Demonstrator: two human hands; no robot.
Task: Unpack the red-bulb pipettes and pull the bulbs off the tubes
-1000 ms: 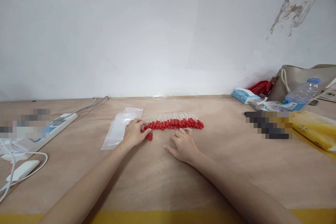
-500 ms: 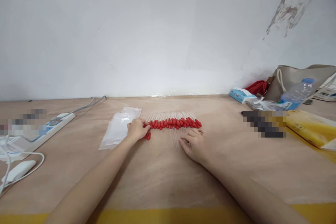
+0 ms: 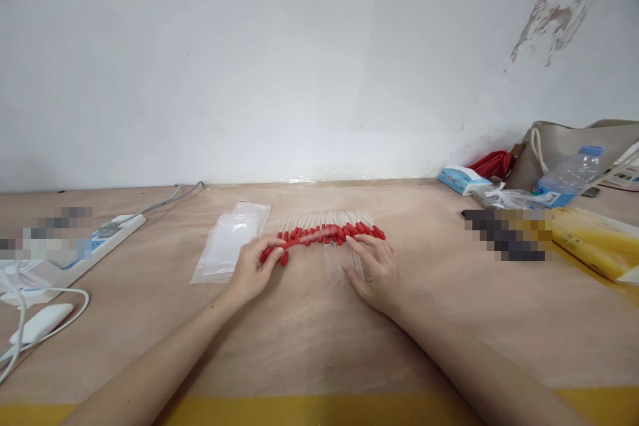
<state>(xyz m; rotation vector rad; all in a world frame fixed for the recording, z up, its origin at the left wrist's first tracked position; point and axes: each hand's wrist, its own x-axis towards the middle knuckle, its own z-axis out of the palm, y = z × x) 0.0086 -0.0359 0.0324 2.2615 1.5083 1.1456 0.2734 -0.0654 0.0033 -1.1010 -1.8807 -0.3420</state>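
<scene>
A row of droppers with red bulbs [image 3: 312,235] lies across the table, most of their thin clear tubes pointing to the wall. Below the row, several clear tubes [image 3: 339,265] point toward me. My left hand [image 3: 257,266] is closed at the row's left end, thumb and fingers pinching a red-bulbed dropper [image 3: 287,244] whose blurred tube slants right over the other bulbs. Under those fingers lies one loose red bulb [image 3: 284,258]. At the right end, my right hand [image 3: 377,269] rests with fingers apart over the clear tubes, its fingertips near the bulbs.
Flat clear plastic bags [image 3: 224,243] lie left of the row. Further left are a power strip [image 3: 112,236] and a white charger [image 3: 42,324] with cables. On the right stand a tissue box [image 3: 463,180], a water bottle [image 3: 569,176] and a yellow pack [image 3: 594,243].
My left hand has drawn back toward me slightly, and a dropper now stretches from it to the right. My right fingers have spread and reached up to the bulbs.
</scene>
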